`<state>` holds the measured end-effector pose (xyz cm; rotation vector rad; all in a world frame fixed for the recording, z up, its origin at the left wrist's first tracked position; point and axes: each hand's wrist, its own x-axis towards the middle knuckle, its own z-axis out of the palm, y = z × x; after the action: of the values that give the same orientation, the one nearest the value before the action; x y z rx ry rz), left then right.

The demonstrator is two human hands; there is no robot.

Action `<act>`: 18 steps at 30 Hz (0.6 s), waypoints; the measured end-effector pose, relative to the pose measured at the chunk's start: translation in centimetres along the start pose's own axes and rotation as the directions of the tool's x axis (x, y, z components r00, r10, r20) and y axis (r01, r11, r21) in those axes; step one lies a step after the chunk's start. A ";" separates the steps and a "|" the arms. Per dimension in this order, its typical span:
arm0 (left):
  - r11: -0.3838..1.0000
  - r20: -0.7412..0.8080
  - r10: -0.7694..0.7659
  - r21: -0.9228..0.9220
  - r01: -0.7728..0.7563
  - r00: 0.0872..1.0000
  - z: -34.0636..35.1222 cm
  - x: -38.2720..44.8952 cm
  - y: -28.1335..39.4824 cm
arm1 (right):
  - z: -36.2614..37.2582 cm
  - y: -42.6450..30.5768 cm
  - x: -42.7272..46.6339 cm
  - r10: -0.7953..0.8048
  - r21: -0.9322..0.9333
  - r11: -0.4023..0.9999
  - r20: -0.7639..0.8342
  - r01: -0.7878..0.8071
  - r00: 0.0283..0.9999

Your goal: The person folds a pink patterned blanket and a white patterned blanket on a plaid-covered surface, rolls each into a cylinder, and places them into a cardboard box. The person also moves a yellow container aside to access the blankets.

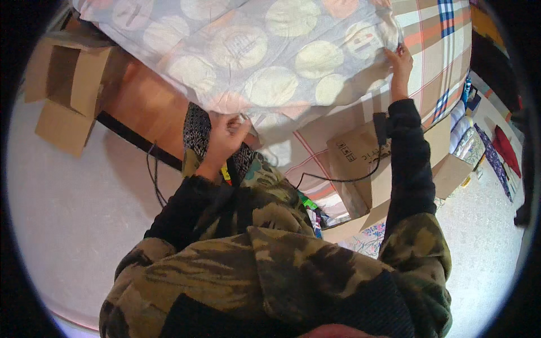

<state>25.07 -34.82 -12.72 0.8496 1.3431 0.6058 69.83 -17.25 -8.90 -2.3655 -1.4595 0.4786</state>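
A grey fabric sheet with large cream and peach dots (274, 84) is spread in front of me over a plaid cover (422, 72). My left hand (224, 135) pinches its near edge, close to my lap, between thumb and fingers. Farther off and to the right, my right hand (400, 67) grips the sheet's right edge. Between the hands the cloth lies wrinkled, its near edge slack. Part of the sheet runs out of view at the top.
An open cardboard box (67, 80) stands at the left by an orange-brown wooden surface (143, 97). Another cardboard box (355, 156) bearing writing sits below my right forearm. A black cable (338, 179) hangs from my right wrist. Rolled fabrics (463, 122) lie at the right.
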 end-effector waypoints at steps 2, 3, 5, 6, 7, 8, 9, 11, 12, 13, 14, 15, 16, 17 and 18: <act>0.995 0.097 -0.032 0.099 0.022 0.995 1.4 -0.1 -0.3 | -0.4 1.5 0.6 0.150 0.326 0.915 0.270 -0.236 0.951; 0.982 0.096 -0.096 0.173 0.079 0.991 1.9 0.3 -0.4 | -0.5 2.0 1.1 0.210 0.309 0.894 0.350 -0.325 0.913; 0.914 0.086 -0.298 0.312 0.259 0.951 2.8 1.1 -0.7 | -0.3 2.8 2.2 0.136 0.319 0.921 0.275 -0.224 0.952; 0.899 0.040 -0.312 0.334 0.281 0.949 3.3 1.4 -0.9 | -0.1 3.2 2.6 0.048 0.335 0.933 0.245 -0.131 0.968; 0.879 0.059 -0.303 0.402 0.255 0.951 3.6 1.2 -1.2 | 0.0 3.4 3.1 -0.018 0.250 0.967 0.215 -0.037 0.977; 0.856 0.078 -0.290 0.466 0.222 0.954 3.8 1.1 -1.6 | 0.1 3.6 3.5 -0.141 0.177 0.978 0.198 0.106 0.970; 0.849 0.090 -0.212 0.510 0.138 0.973 4.0 0.8 -2.0 | 0.1 3.6 3.8 -0.145 0.086 0.988 0.201 0.130 0.969; 0.891 0.149 -0.178 0.445 0.095 0.973 4.1 -0.9 -3.0 | 0.1 3.4 4.4 -0.376 -0.174 0.896 0.191 0.408 0.907; 0.918 0.117 -0.178 0.378 0.122 0.977 4.0 -1.8 -3.6 | 0.1 3.1 4.6 -0.392 -0.214 0.877 0.202 0.431 0.897; 0.924 0.091 -0.258 0.313 0.219 0.962 4.0 -2.3 -4.1 | 0.2 2.8 4.5 -0.401 -0.217 0.874 0.182 0.434 0.898; 0.955 0.049 -0.244 0.187 0.232 0.968 4.0 -2.8 -4.5 | 0.3 2.3 4.4 -0.387 -0.151 0.896 0.201 0.419 0.900; 0.968 0.006 -0.186 0.172 0.182 0.983 3.9 -3.1 -4.9 | 0.7 1.7 4.2 -0.416 -0.225 0.870 0.143 0.439 0.898; 0.963 -0.027 -0.204 0.175 0.206 0.979 3.9 -3.2 -5.2 | 1.0 1.2 3.5 -0.540 -0.370 0.768 0.063 0.522 0.839; 0.958 -0.064 -0.216 0.177 0.224 0.974 3.9 -3.0 -5.4 | 1.4 0.6 3.0 -0.641 -0.521 0.657 -0.004 0.545 0.768; 0.947 -0.046 -0.194 0.254 0.199 0.980 3.9 -2.6 -5.6 | 2.2 0.1 2.0 -0.471 -0.129 0.882 -0.197 0.453 0.860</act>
<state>28.02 -40.86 -15.71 0.9051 1.5263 0.2879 69.79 -15.34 -11.11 -1.9378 -1.8801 0.0287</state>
